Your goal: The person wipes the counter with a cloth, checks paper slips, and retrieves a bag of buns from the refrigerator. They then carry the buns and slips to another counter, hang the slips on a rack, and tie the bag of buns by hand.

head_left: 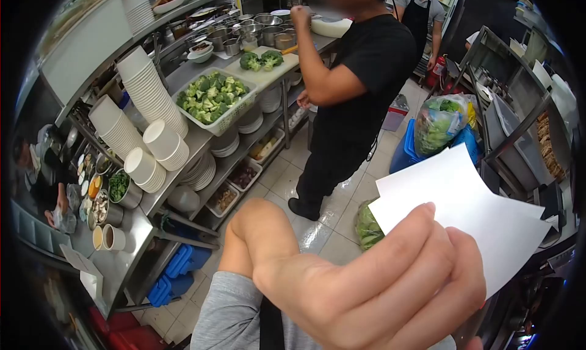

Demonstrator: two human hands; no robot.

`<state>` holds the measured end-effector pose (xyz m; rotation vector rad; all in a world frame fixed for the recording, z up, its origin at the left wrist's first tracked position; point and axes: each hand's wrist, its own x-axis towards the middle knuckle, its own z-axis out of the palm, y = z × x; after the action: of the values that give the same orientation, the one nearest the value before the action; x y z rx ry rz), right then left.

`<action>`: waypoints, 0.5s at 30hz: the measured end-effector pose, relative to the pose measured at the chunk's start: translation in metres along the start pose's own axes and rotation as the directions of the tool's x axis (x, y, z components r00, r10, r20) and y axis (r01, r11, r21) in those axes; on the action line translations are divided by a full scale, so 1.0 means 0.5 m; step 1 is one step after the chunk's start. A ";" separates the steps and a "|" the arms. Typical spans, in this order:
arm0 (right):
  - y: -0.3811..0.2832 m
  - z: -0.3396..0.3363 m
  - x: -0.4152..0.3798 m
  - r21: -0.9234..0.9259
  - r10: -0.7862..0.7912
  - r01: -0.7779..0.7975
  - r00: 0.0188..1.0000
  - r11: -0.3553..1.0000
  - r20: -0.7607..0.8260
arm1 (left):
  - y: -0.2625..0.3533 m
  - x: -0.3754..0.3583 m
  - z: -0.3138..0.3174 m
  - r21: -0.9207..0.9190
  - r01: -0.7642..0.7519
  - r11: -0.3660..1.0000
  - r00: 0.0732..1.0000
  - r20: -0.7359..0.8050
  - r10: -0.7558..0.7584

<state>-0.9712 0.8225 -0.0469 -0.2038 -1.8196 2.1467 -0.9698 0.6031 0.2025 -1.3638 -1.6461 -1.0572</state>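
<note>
My left hand [390,283] reaches across from the lower left, large and close to the camera. Its fingers are curled and pinch several white paper slips [452,197], which fan out to the upper right of the fingertips. The thumb is mostly hidden. A small patch of skin at the bottom edge, below the slips, may belong to my right hand [473,344]; its fingers cannot be made out.
A co-worker in black [360,106] stands at the steel counter, near a basket of cut broccoli [213,100] and stacked white tubs [149,87]. Another person [421,14] is farther back. A bag of greens [442,124] sits on a blue bin [403,155]. Shelving [513,124] lines the right.
</note>
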 end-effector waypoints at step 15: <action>-0.010 -0.193 -0.003 0.062 0.003 0.016 0.958 0.998 -0.288 | -0.024 -0.028 0.098 0.052 -0.196 0.979 0.972 0.144 0.187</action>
<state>-0.9392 0.9127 -0.0595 -0.4682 -1.5822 2.0431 -0.9812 0.6419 0.1691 -1.5468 -1.5952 -0.8052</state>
